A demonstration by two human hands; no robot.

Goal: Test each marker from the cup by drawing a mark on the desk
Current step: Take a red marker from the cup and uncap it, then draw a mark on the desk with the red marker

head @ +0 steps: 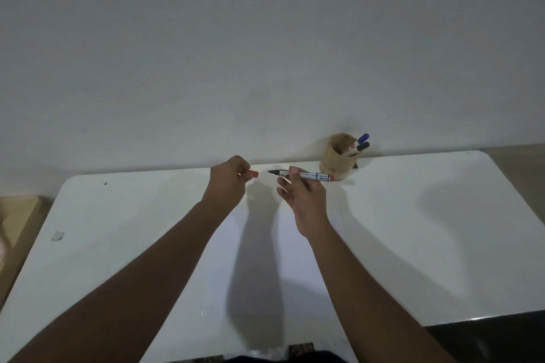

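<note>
An uncapped marker (303, 175) is shown held level in the right hand (306, 197), pinched between thumb and fingertips near the middle of the barrel, with its dark tip pointing left and its red end band toward the cup (337, 160). The red cap (253, 173) is gripped in the curled fingers of the left hand (228, 181), just apart from the tip, so that a small gap is seen between cap and nib. Both hands are raised above the white desk (413, 230), near its far edge by the wall. The brown cup stands just beyond the marker's rear end, and the remaining markers (361, 143), with blue and dark caps, are seen leaning in it. No mark is visible on the desk under the hands. The step in hand is judged to be the test stroke: the barrel is best tilted tip-down and lowered to a bare patch of desk in front of the hands, a short light line being drawn with steady pressure. The cap is best kept in the left hand, ready for recapping, and the cup is best kept clear of the elbow and wrist.
</note>
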